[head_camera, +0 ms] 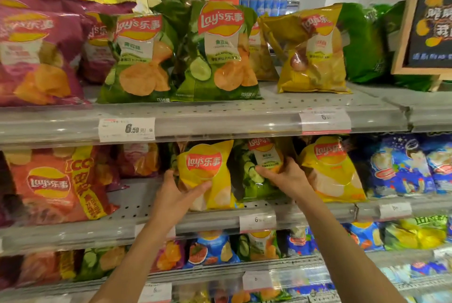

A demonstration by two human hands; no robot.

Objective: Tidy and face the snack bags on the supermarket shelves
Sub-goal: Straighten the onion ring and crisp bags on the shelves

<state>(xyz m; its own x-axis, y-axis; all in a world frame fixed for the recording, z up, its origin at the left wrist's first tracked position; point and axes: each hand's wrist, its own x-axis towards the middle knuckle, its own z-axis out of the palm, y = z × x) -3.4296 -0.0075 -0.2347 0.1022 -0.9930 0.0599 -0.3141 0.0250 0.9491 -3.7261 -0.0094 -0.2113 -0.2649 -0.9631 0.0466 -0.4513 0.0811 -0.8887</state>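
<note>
Left fingers (168, 175) hidden behind yellow bag (208, 175), purple bags (36, 53) cut off, price tag (324, 119) blurred

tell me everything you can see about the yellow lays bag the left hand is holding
The yellow Lay's bag is a glossy, crinkled plastic packet with the red-and-yellow logo near its top and pale chips printed lower down. It stands roughly upright, face out, on the middle shelf, near the front edge. The left hand grips its lower left side, thumb across the front. A green cucumber bag sits right beside it, held by the right hand.
</note>
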